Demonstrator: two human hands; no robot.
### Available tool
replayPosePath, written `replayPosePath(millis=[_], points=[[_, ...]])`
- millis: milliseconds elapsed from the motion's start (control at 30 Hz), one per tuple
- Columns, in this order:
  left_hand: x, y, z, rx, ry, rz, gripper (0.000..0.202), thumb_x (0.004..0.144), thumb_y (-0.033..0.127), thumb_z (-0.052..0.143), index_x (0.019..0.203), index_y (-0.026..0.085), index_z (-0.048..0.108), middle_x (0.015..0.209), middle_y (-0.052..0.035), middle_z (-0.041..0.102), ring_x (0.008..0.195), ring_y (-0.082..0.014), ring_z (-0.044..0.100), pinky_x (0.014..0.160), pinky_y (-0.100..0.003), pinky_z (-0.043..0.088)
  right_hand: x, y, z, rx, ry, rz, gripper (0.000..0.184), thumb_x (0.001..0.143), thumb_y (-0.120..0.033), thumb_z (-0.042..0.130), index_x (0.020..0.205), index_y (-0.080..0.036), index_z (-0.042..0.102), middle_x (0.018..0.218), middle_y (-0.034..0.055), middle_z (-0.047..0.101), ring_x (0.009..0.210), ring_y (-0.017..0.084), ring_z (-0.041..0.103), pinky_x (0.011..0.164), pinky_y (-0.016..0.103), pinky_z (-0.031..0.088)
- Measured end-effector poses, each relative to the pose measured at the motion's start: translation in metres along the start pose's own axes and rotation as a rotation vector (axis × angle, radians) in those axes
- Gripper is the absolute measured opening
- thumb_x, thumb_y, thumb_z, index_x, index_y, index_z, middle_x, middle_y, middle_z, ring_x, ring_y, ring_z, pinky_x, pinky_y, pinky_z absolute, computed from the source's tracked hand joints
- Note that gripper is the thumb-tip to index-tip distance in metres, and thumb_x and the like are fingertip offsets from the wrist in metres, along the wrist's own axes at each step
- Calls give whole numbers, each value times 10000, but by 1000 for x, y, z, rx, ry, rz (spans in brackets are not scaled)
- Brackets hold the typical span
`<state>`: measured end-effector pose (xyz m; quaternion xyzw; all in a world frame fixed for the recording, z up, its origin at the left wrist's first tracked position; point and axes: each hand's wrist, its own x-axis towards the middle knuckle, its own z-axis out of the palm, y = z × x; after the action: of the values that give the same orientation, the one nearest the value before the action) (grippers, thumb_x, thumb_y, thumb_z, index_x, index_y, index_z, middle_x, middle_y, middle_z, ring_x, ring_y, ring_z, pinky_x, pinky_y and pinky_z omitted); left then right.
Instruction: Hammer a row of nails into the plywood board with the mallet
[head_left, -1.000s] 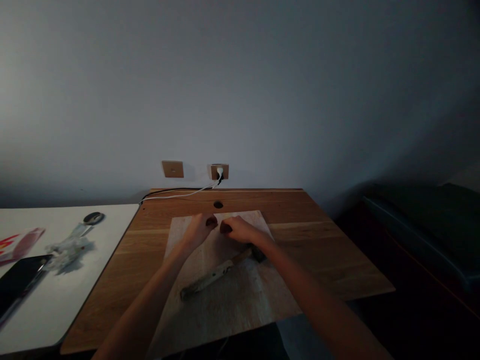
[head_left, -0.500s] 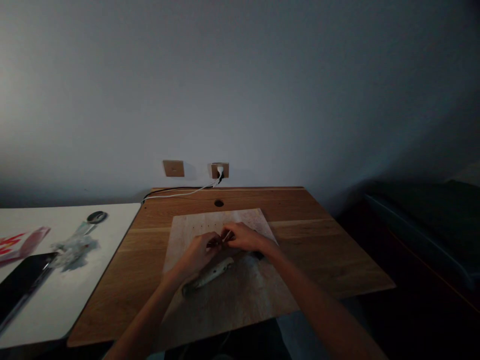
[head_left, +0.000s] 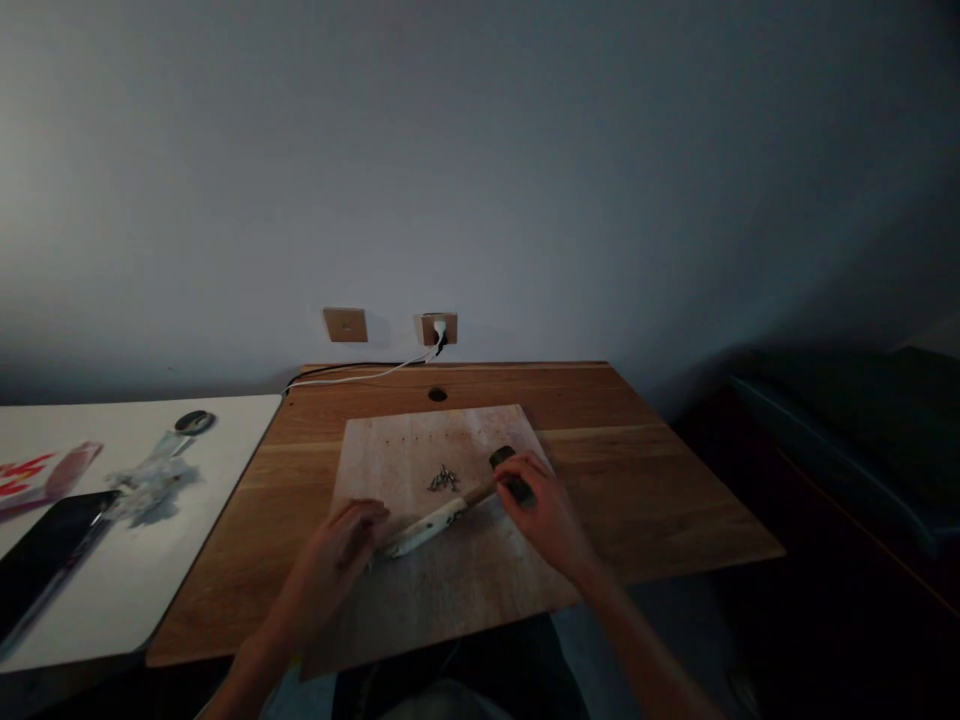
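One hammer [head_left: 450,512] lies on one board [head_left: 465,575], beside one pile of nails [head_left: 443,479] too small for counting. The right hand [head_left: 546,512] closes fingers around the hammer's head [head_left: 520,491]; the left hand [head_left: 330,562], half-curled, is at the handle [head_left: 412,537] end, its hold I cannot tell.

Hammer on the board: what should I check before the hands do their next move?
1. Hammer lying on the board: ok.
2. Right hand on the handle: not ok, its fingers are at the head.
3. Left hand touching the handle: cannot tell, it is close to the end.
4. Small metal pieces gathered: ok, in a little pile beside the hammer.
5. Board wholly on the wooden desk: not ok, its near edge seems to stick out.
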<state>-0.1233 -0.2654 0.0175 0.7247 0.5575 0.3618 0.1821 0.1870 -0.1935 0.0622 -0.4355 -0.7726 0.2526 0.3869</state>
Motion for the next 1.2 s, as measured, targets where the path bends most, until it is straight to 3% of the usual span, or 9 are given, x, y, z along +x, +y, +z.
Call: replayPosePath(millis=[133, 267, 400, 567, 700, 800, 900, 1200], points=[[-24, -11, -1, 166, 137, 75, 240, 1010, 304, 503, 1088, 240, 721, 1198, -87, 720, 1113, -229, 722, 961, -353, 617, -39, 7, 2, -40, 125, 5, 136, 1027, -234, 533, 1048, -230, 667, 1002, 69, 713, 970, 229, 709, 873, 356, 575], [-44, -21, -7, 362, 134, 88, 263, 1039, 358, 484, 1154, 258, 698, 1168, -76, 731, 1021, -231, 746, 879, -356, 633, -68, 29, -2, -298, 243, 17, 222, 1007, -229, 536, 1174, -234, 682, 1177, 121, 654, 1122, 284, 666, 980, 458, 566], [-72, -40, -16, 561, 156, 34, 334, 1028, 413, 468, 1252, 252, 656, 1238, -103, 732, 1078, -299, 727, 904, -459, 608, -89, 47, -15, -469, 195, 99, 263, 1032, -295, 526, 1247, -248, 669, 1255, 139, 635, 1168, 319, 650, 975, 513, 575], [-97, -51, -17, 595, 128, -22, 350, 1002, 452, 482, 1229, 258, 665, 1140, -87, 778, 1046, -308, 724, 891, -442, 579, -101, 53, -19, -607, 157, 160, 311, 1041, -375, 523, 1284, -246, 667, 1312, 158, 638, 1210, 359, 641, 962, 550, 575], [-97, -41, -14, 631, 170, 55, 408, 1037, 502, 433, 1235, 230, 663, 1106, -96, 784, 1034, -311, 720, 886, -430, 557, -101, 61, -14, -647, 144, 210, 368, 1027, -411, 516, 1322, -229, 639, 1355, 180, 635, 1220, 404, 642, 947, 610, 568], [-93, -34, -15, 668, 181, 100, 438, 1056, 502, 409, 1267, 211, 658, 1145, -113, 779, 1067, -308, 716, 925, -432, 536, -101, 68, -14, -533, 173, 241, 414, 1040, -444, 485, 1362, -207, 593, 1348, 183, 628, 1218, 376, 665, 989, 586, 573], [-93, -33, -18, 666, 155, 71, 428, 1067, 478, 388, 1258, 220, 672, 1144, -113, 788, 1051, -293, 729, 928, -418, 530, -103, 70, -16, -401, 169, 242, 396, 1037, -445, 508, 1364, -236, 586, 1365, 143, 626, 1203, 323, 690, 1012, 521, 589], [-94, -26, -22, 659, 134, 23, 364, 1064, 425, 412, 1256, 246, 665, 1107, -80, 815, 1034, -284, 745, 988, -452, 508, -107, 66, -14, -307, 164, 184, 286, 984, -397, 597, 1204, -255, 712, 1247, 106, 713, 1135, 319, 720, 982, 526, 609]])
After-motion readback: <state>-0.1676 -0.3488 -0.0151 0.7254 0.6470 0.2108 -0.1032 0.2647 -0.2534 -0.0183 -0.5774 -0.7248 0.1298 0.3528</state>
